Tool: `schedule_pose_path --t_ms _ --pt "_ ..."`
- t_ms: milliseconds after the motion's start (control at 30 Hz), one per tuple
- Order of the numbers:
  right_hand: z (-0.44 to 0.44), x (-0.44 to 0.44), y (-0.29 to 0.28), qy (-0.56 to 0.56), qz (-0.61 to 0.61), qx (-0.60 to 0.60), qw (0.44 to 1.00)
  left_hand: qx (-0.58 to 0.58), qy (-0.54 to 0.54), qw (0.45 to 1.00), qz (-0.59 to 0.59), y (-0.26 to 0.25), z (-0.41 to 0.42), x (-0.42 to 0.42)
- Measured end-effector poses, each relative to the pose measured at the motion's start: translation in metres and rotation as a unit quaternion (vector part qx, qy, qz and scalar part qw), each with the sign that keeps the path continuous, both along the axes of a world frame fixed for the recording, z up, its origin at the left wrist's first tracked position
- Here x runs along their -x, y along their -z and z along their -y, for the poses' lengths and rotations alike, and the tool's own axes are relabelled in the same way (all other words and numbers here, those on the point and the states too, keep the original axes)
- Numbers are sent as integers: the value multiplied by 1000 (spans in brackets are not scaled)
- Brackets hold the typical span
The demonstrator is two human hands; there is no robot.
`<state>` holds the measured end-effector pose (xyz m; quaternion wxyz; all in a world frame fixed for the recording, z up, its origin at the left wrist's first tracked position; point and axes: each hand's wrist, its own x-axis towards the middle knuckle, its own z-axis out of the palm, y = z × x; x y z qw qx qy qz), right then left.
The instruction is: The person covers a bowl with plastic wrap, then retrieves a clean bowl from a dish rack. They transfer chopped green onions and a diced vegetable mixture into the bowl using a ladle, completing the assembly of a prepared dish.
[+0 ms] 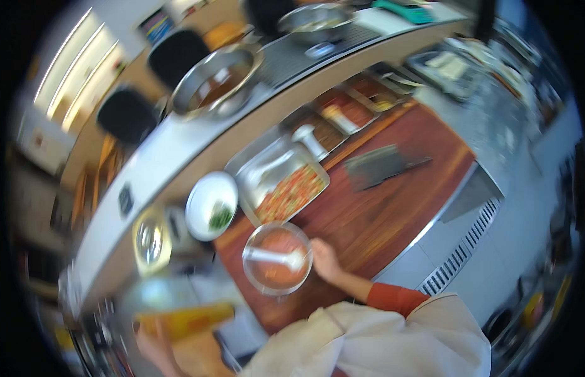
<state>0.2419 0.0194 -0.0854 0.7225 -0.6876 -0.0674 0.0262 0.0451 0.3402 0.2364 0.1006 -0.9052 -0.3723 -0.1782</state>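
Note:
My right hand (326,261) is closed at the right side of a clear round container (254,280), near the front left of a reddish wooden cutting board (368,221). Inside the container is an orange-red mixture (273,275), with a white-handled utensil (269,256) lying across it. At the lower left, my left hand (153,346) grips the left end of a yellow object (193,320) with reddish marks. Motion blur hides what the yellow object is. A cleaver (375,167) lies flat on the board, beyond my right hand.
A metal tray (245,207) of chopped red and green pieces adjoins a white bowl (200,200) with chopped greens. Several metal pans (316,115) line the board's back edge. A large metal bowl (179,101) sits on the raised counter (146,174). A floor drain (459,257) runs at right.

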Motion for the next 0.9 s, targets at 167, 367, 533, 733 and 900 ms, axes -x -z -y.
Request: schedule_pose_path --t_ms 167,367,533,733,900 --pt "11 -27 -44 20 -1 -4 1000 -81 -115 989 36 1 35 4" --pt "-30 -24 -16 -157 27 -18 987 -231 -58 970 48 14 34 -27" --pt "-30 -14 -60 -190 35 95 977 -351 44 924 142 18 37 -21" --pt "51 -25 -35 -138 66 133 979 68 542 799 251 36 254 -149" --pt "263 78 -53 50 -18 81 995 335 707 622 -42 96 379 -153"
